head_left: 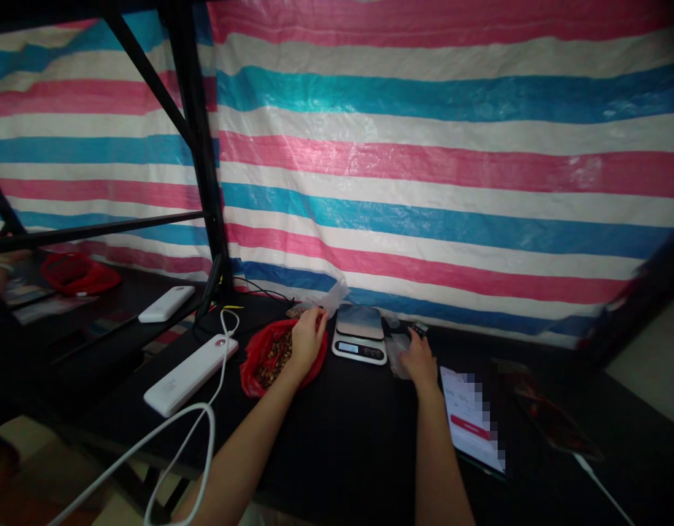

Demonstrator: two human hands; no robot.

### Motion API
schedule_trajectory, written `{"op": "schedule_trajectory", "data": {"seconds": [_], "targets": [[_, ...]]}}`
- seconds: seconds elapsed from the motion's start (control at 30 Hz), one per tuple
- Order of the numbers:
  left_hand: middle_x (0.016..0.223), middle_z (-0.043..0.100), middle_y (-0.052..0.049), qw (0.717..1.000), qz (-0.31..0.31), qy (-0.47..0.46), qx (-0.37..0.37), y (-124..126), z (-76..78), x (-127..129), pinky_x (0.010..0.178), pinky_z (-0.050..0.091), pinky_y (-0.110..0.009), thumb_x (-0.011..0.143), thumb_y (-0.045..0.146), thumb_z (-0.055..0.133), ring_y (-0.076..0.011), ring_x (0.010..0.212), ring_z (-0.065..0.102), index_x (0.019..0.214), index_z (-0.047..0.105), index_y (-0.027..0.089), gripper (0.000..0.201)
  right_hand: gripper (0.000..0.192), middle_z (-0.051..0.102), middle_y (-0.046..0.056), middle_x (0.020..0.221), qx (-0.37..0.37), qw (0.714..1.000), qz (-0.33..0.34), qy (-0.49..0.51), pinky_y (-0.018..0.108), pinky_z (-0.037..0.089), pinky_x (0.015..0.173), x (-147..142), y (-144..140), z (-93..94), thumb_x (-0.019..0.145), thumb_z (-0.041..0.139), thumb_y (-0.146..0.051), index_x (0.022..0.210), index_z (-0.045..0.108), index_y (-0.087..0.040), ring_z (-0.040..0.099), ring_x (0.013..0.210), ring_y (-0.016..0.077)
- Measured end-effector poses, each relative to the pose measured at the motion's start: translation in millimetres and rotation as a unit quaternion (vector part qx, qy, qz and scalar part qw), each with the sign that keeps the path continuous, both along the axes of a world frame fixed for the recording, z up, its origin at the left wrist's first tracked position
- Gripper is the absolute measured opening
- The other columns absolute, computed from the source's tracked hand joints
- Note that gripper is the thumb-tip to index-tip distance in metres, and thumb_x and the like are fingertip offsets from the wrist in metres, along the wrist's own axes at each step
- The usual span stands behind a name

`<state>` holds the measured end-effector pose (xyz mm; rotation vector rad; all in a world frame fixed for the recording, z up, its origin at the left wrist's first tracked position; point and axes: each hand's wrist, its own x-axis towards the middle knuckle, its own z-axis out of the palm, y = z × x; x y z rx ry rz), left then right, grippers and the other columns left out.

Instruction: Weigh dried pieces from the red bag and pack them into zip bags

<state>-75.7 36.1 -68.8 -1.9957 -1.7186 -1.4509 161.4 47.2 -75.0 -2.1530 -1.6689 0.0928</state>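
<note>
1. Red bag [258,356] of brown bits lies open on the black table [347,431], just left of the scale [359,334].
2. Left hand [307,337] sits on the bag's right edge, fingers curled at a clear pouch [326,299]; a pinch can't be confirmed.
3. Right hand [417,359] rests loosely spread on clear plastic [398,349], right of scale, farther from bag.
4. White power bank [190,374] lies left of the bag.

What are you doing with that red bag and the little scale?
A person sits at a black table. Their left hand rests over an open red plastic bag full of small brown pieces. Just beside it stands a small silver digital kitchen scale with nothing on its plate. Their right hand touches some clear plastic baggies right of the scale. A white power bank with a white cable lies to the left.
</note>
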Motion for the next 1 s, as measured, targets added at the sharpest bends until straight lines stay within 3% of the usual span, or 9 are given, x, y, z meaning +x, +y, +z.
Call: {"op": "schedule_trajectory", "data": {"seconds": [0.1,0.3,0.5,0.6,0.77,0.9,1.0], "targets": [[0.071,0.061,-0.003,0.999,0.031,0.001,-0.041,-1.2,0.5,0.2,0.06,0.038,-0.024,0.088,0.034,0.035,-0.0145,0.065,0.057,0.082,0.055,0.018,0.026,0.053,0.041,0.016,0.131,-0.029,0.999,0.009,-0.021,0.05,0.03,0.094,-5.1,1.3,-15.4,0.079,0.038,-0.014,0.131,0.029,-0.012,0.027,0.127,0.0258],[0.067,0.063,-0.002,0.996,0.02,0.014,-0.089,-1.5,-2.7,2.5,0.054,0.032,-0.022,0.088,0.039,0.035,-0.0145,0.061,0.059,0.087,0.055,0.02,0.028,0.047,0.038,0.019,0.132,0.04,0.993,-0.056,-0.097,0.055,0.022,0.095,-15.4,0.1,-22.4,0.083,0.036,-0.019,0.129,0.034,-0.012,0.027,0.125,0.029],[0.067,0.063,-0.001,0.994,0.053,0.007,-0.096,-2.4,-1.4,0.5,0.053,0.03,-0.022,0.089,0.037,0.033,-0.0146,0.06,0.059,0.087,0.053,0.019,0.027,0.059,0.031,0.015,0.138,-0.041,0.997,-0.044,-0.052,0.06,0.017,0.095,-13.3,4.5,-24.7,0.085,0.026,-0.05,0.135,0.027,-0.019,0.027,0.126,0.0309],[0.069,0.063,-0.001,0.994,0.057,0.006,-0.095,-3.0,-1.2,0.3,0.053,0.03,-0.022,0.089,0.035,0.032,-0.0145,0.06,0.059,0.088,0.053,0.019,0.026,0.058,0.031,0.013,0.138,-0.045,0.997,-0.046,-0.046,0.059,0.019,0.095,-11.8,6.6,-30.6,0.085,0.028,-0.05,0.134,0.028,-0.02,0.026,0.126,0.0303],[0.074,0.065,-0.001,0.994,0.052,0.009,-0.099,-4.4,-1.8,1.2,0.055,0.032,-0.021,0.09,0.034,0.032,-0.0144,0.064,0.06,0.091,0.053,0.02,0.025,0.052,0.037,0.02,0.132,0.026,0.995,-0.062,-0.076,0.053,0.029,0.09,-8.2,7.5,-39.3,0.084,0.035,-0.028,0.133,0.029,-0.013,0.036,0.119,0.0312],[0.075,0.065,-0.001,0.994,0.05,0.013,-0.097,-5.6,-1.9,1.5,0.056,0.033,-0.021,0.09,0.034,0.032,-0.0141,0.065,0.061,0.091,0.052,0.02,0.025,0.051,0.038,0.022,0.132,0.087,0.991,-0.048,-0.09,0.059,0.021,0.093,-9.3,5.5,-34.8,0.082,0.039,-0.023,0.131,0.032,-0.011,0.036,0.119,0.0325],[0.076,0.065,-0.001,0.995,0.049,0.018,-0.087,-6.5,-1.7,2.0,0.055,0.033,-0.021,0.09,0.035,0.031,-0.0143,0.065,0.061,0.089,0.052,0.02,0.025,0.046,0.043,0.019,0.128,0.165,0.985,-0.019,-0.043,0.061,0.018,0.094,-15.1,5.5,-23.2,0.083,0.038,-0.025,0.127,0.04,-0.014,0.039,0.118,0.0314]]}}
